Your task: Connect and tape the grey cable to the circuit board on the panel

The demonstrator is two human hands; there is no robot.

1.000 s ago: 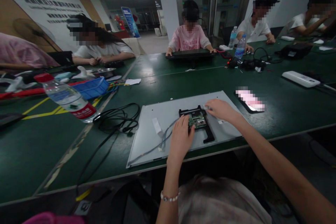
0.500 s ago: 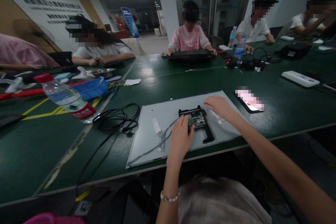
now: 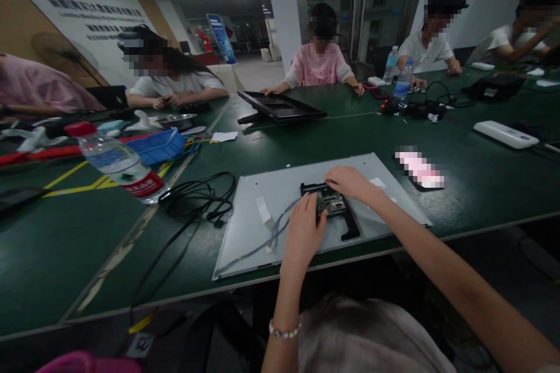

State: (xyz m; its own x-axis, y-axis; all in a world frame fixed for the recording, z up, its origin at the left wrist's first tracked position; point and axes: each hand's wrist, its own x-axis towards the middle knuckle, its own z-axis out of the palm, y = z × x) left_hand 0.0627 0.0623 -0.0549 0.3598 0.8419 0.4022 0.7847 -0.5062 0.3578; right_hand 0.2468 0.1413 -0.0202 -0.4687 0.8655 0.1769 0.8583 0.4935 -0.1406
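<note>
A flat grey panel (image 3: 249, 245) lies near the table's front edge. On it sits a black plastic bracket (image 3: 351, 227) with a green circuit board (image 3: 335, 205) in it. My left hand (image 3: 304, 227) grips the board's left side, its fingers over the far part and its thumb on the near part. My right hand (image 3: 350, 182) is closed in a pinch at the bracket's far right corner; whatever is between its fingertips is hidden. A grey ribbon cable (image 3: 249, 253) runs left from under my left hand. White tape (image 3: 263, 211) is stuck on the panel.
Left of the panel are a coiled black cable (image 3: 201, 195), a tilted water bottle (image 3: 126, 169) and a blue basket (image 3: 160, 145). A phone (image 3: 420, 169) lies to the right. Across the table, a person (image 3: 321, 64) touches a black monitor housing (image 3: 289, 106); other people sit around.
My right hand has moved left and slightly inward, onto the bracket's far corner. My left hand stays put. Across the table, the monitor housing has shifted left and tilted, with one hand off it.
</note>
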